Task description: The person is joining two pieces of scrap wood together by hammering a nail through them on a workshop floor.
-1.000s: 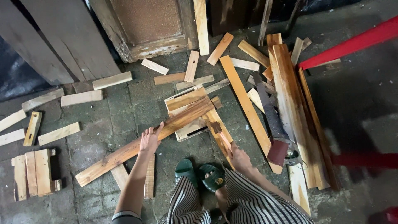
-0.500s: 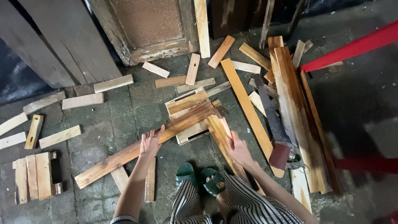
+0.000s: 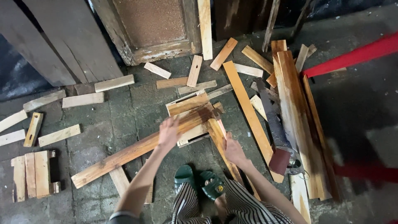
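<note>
- Because the long plank (image 3: 141, 145) lies slantwise across the stone floor (image 3: 124, 108), its upper end propped on a small stack of boards (image 3: 188, 108), my left hand (image 3: 169, 132) rests flat on its middle with the fingers spread, pressing rather than gripping.
- While that hand bears down, my right hand (image 3: 234, 150) sits on a narrower darker strip (image 3: 222, 145) that runs from the plank's upper end down towards my knees; whether the fingers wrap it I cannot tell, since the hand is blurred.
- My two hands are apart, one on each piece, and the pieces meet in a point near the stack.
- My green sandals (image 3: 199, 182) stand just below, between my arms, so I am crouched close over the wood.
- Off to my right a handsaw (image 3: 273, 124) with a dark red grip lies along a bundle of long boards (image 3: 294, 116), near but untouched.
- Short offcuts (image 3: 83, 100) are scattered to my left, and a small slatted panel (image 3: 33, 174) lies well apart by the edge.
</note>
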